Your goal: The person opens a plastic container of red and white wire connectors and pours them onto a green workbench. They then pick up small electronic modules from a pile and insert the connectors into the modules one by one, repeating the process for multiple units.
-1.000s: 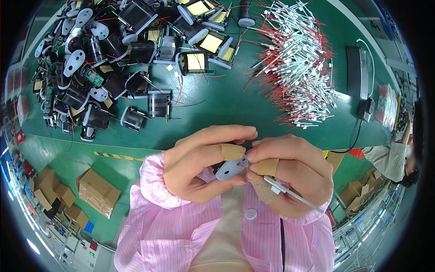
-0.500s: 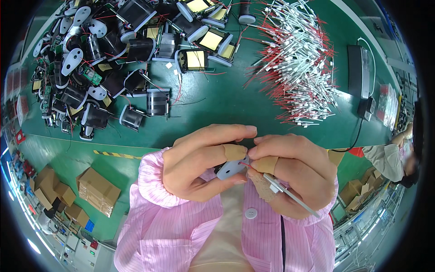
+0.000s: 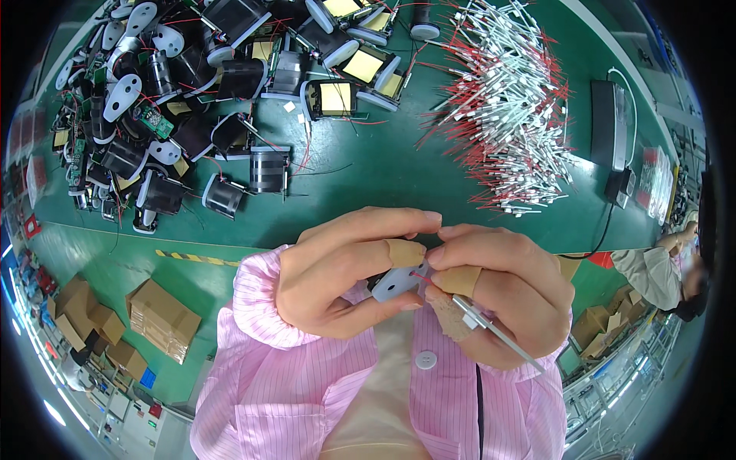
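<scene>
My left hand (image 3: 326,280) is closed around a small part with a grey-white end plate (image 3: 395,285); the plate has dark holes, and a bit of its black body shows behind it. My right hand (image 3: 514,284) pinches a thin white-sleeved wire (image 3: 507,346) with a small white connector (image 3: 469,320) on it. Red wire (image 3: 419,276) runs from my right fingertips to the end plate. The fingertips of both hands nearly meet there, and they hide the exact contact. Tan covers sit on an index finger of each hand, and my right thumb is wrapped.
On the green table (image 3: 368,184), a heap of black cylindrical parts (image 3: 268,170) with grey end plates fills the left. A pile of white and red wires (image 3: 506,107) lies right of centre. Farther right are a black box (image 3: 608,123) and a cabled adapter (image 3: 619,186). Cardboard boxes (image 3: 163,318) stand on the floor.
Both hands have shifted very slightly to the right, still holding the part and the wire. The grip of each looks the same.
</scene>
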### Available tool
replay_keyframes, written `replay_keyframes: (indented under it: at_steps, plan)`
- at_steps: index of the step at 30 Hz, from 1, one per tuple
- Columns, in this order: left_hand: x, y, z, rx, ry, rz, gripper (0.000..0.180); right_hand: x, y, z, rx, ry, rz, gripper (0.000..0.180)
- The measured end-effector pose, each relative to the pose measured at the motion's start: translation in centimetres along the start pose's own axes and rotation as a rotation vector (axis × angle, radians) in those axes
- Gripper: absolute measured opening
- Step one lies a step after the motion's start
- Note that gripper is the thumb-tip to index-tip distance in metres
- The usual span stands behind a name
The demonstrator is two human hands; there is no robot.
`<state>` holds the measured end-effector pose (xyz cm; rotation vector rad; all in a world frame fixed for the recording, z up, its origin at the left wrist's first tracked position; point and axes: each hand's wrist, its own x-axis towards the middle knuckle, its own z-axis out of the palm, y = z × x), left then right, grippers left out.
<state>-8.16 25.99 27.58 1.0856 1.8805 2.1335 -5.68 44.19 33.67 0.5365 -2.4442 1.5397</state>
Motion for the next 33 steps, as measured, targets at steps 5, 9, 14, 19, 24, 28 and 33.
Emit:
replay_keyframes:
  at_steps: [5,9,14,19,24,28,33]
  plan:
    - [0.04,-0.07,-0.02,-0.002,0.004,0.006,0.040,0.11,0.08,0.21,0.003,0.020,-0.002,0.027]
    - [0.12,0.04,-0.10,-0.003,0.002,0.005,0.039,0.24,-0.08,0.32,-0.004,0.028,0.007,0.027]
    - [0.08,0.02,-0.16,-0.005,0.001,0.002,0.039,0.20,0.01,0.33,-0.005,0.022,-0.010,0.027]
    - [0.06,0.08,-0.14,-0.025,0.009,-0.014,0.039,0.25,-0.16,0.48,0.007,0.028,0.008,0.027]
    - [-0.19,-0.11,-0.01,-0.017,0.026,-0.005,0.040,0.26,-0.01,0.64,-0.004,0.032,0.004,0.027]
    - [-0.11,-0.08,0.04,-0.029,0.029,-0.013,0.041,0.21,0.05,0.51,-0.008,0.025,-0.003,0.027]
    - [0.09,0.03,-0.18,-0.006,0.008,-0.008,0.042,0.22,0.06,0.27,-0.016,-0.001,-0.014,0.027]
